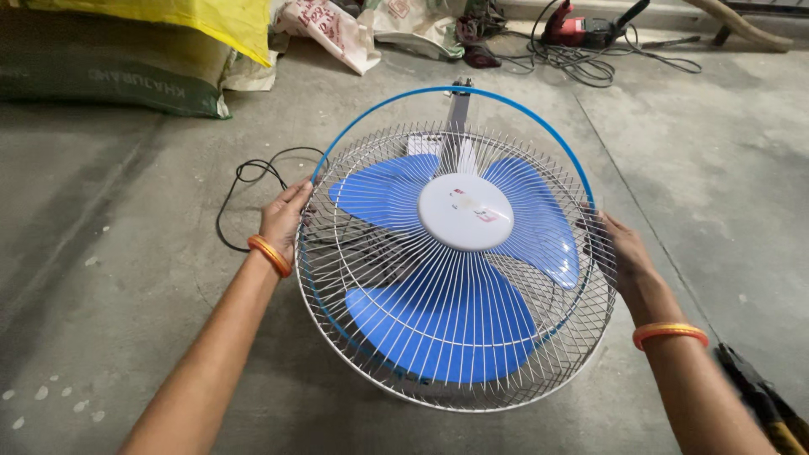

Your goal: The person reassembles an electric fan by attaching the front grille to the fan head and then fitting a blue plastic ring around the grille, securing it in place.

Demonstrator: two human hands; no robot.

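Note:
A fan lies face up on a concrete floor, with blue blades [438, 316] and a white round hub cap [465, 211]. Over it sits a white wire front guard [379, 253], shifted toward me off the blue rim [514, 103] of the rear part. My left hand [282, 219] grips the guard's left edge. My right hand [619, 248] grips its right edge. Each wrist wears an orange bangle. A grey stem [458, 108] of the fan shows behind the rim.
A black power cord [244, 181] loops on the floor left of the fan. Sacks [109, 72] and a yellow sheet lie at the back left. A red power tool [577, 29] with tangled cables sits at the back. Dark pliers handles [763, 396] lie at the lower right.

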